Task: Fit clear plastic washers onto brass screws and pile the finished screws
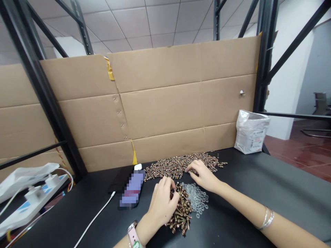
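Note:
A wide heap of small brass-coloured screws (181,163) lies on the black table (258,186) in front of the cardboard wall. Nearer to me sits a smaller pile of screws (182,213) beside a patch of clear plastic washers (198,199). My left hand (162,203) rests on the near pile, fingers curled around some screws. My right hand (203,175) reaches to the edge of the far heap, fingertips pinched among the screws; what they pinch is too small to name.
A phone (131,191) on a white cable (95,218) lies left of the piles. A white power strip (28,203) sits at the far left. A white plastic bag (250,132) stands at the back right. Black rack posts (38,86) frame the cardboard wall (160,103).

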A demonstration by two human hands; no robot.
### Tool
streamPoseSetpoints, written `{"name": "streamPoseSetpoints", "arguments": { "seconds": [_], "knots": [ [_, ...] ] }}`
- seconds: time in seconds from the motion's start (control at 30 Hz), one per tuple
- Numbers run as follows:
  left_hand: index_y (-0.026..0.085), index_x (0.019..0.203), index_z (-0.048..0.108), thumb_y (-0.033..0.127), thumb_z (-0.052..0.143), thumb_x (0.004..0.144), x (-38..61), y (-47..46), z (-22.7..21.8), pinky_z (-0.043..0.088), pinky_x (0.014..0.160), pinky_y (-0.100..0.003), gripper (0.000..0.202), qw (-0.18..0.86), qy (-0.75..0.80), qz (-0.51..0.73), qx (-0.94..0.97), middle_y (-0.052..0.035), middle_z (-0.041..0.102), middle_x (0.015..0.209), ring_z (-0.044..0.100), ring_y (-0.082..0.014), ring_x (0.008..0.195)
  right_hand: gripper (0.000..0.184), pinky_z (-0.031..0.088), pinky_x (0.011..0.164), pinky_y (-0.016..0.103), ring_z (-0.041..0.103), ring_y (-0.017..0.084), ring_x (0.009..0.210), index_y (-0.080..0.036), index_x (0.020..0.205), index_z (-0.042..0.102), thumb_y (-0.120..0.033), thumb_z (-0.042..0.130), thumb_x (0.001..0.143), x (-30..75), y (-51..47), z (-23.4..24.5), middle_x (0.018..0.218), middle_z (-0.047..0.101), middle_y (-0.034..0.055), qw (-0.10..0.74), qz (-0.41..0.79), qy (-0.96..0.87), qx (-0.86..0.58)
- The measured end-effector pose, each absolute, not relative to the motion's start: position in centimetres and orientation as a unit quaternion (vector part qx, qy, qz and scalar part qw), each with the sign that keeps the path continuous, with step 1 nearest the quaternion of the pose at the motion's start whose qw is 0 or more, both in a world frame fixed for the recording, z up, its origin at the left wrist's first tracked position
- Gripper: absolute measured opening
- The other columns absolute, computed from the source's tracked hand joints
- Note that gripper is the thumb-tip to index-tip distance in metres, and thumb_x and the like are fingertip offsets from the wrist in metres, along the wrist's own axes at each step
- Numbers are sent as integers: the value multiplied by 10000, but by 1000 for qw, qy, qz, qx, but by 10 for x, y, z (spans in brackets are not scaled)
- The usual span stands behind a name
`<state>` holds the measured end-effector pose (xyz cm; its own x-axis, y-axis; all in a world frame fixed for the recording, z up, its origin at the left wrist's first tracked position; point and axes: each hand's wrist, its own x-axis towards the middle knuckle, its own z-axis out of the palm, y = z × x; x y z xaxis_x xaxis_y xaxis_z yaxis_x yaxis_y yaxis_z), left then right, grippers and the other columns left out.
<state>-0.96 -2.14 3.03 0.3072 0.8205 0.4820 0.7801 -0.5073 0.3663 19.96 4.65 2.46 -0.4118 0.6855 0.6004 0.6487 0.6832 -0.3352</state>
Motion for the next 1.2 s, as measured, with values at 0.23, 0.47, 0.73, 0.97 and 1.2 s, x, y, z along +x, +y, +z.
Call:
{"name": "streamPoseSetpoints", "arguments": {
  "seconds": [0.23,0.47,0.73,0.97,1.2],
  "knots": [
    [203,835,456,155,409,751,-12,-21,26,349,736,-320,108,45,502,327,800,-20,523,858,490,-191,801,200,373,849,369,431,223,936,-202,918,607,-79,487,815,180,60,12,945,549,69,277,-77,-889,-357],
    [207,862,452,144,418,753,-13,-18,24,356,742,-317,130,64,498,343,794,-13,515,869,484,-180,794,121,390,835,368,449,223,901,-177,802,556,-68,507,784,182,63,10,855,561,66,327,17,-882,-340],
    [199,877,448,191,448,797,-12,-17,21,373,735,-322,81,65,493,355,791,-23,515,861,491,-184,798,259,442,667,288,531,150,691,-168,1046,565,-142,453,813,175,50,15,866,590,50,429,222,-795,-368],
    [196,892,452,225,485,834,-12,-18,20,378,720,-319,72,34,462,336,820,-21,509,868,481,-182,808,217,360,496,227,472,105,520,-158,803,577,-351,649,733,166,22,22,638,552,-19,415,521,-669,-330],
    [191,806,427,304,435,896,-9,-20,22,389,670,-327,145,-28,436,281,854,-39,500,840,459,-200,778,325,298,502,211,376,90,538,-175,664,447,-445,547,816,160,11,15,598,415,-51,433,439,-716,-327]
  ]
}}
